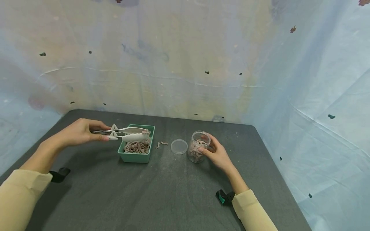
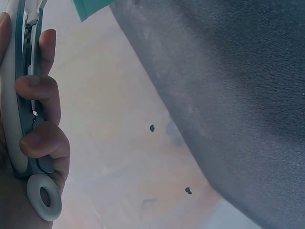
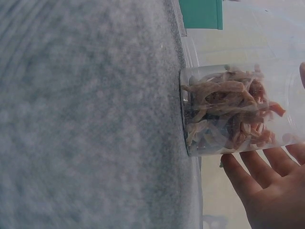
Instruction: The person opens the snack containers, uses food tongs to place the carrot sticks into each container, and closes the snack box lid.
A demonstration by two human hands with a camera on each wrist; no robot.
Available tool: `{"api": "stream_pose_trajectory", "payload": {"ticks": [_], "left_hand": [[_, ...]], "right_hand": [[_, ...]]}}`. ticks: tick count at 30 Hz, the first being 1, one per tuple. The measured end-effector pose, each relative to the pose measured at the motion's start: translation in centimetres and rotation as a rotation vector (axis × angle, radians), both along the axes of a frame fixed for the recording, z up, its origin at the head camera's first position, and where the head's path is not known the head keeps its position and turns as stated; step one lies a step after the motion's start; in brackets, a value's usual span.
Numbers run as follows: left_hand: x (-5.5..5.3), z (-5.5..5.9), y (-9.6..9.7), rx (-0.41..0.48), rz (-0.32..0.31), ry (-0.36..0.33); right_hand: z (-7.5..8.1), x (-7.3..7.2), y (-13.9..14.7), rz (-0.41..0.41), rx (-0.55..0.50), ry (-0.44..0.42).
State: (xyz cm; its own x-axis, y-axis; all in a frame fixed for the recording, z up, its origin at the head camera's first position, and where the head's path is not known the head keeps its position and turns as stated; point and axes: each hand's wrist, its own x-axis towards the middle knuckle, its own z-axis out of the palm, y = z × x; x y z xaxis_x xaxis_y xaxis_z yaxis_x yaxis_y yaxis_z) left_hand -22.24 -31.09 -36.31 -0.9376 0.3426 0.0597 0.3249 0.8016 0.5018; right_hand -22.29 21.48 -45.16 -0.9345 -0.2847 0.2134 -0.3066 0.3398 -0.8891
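Observation:
My left hand (image 1: 78, 133) grips a pair of tongs (image 1: 134, 137) with white tips. In the left wrist view the fingers curl round the tongs' grey-and-white handle (image 2: 10, 105). The tips hold a small bunch of brownish-pink strips (image 1: 146, 132) over the green rectangular container (image 1: 134, 158), where a heap of the same strips (image 1: 136, 148) lies. On the right, my right hand (image 1: 218, 155) holds a clear round jar (image 1: 191, 153) by its side, thumb in front. The jar stands upright without its lid. Similar strips (image 3: 224, 107) fill its lower part in the right wrist view.
A clear round lid (image 1: 179, 147) lies flat on the dark grey table (image 1: 162, 192), just left of the jar. Two loose strips (image 1: 161, 144) lie between container and lid. A pale patterned sheet (image 1: 179, 64) hangs behind the table and along its sides.

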Motion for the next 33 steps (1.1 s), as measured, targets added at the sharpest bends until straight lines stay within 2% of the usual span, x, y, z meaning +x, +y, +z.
{"api": "stream_pose_trajectory", "payload": {"ticks": [12,13,19,20,27,33], "left_hand": [[-0.5,1.1,0.8,0.011,0.006,0.015],[-0.6,1.2,1.0,0.013,0.006,0.013],[-0.6,1.9,1.9,0.03,-0.001,-0.003],[-0.7,2.0,2.0,0.033,-0.003,-0.009],[-1.4,2.7,3.3,0.047,-0.033,-0.011],[-1.9,3.4,4.8,0.078,-0.058,-0.044]], "right_hand": [[0.2,0.2,0.0,-0.005,0.001,-0.01],[0.6,0.4,-0.1,0.0,-0.001,-0.014],[0.4,0.3,-0.1,0.002,-0.011,-0.018],[0.0,0.0,0.1,0.001,-0.012,-0.013],[0.1,0.0,0.1,-0.002,-0.014,-0.019],[-0.2,-0.2,0.1,0.012,-0.02,-0.01]]}}
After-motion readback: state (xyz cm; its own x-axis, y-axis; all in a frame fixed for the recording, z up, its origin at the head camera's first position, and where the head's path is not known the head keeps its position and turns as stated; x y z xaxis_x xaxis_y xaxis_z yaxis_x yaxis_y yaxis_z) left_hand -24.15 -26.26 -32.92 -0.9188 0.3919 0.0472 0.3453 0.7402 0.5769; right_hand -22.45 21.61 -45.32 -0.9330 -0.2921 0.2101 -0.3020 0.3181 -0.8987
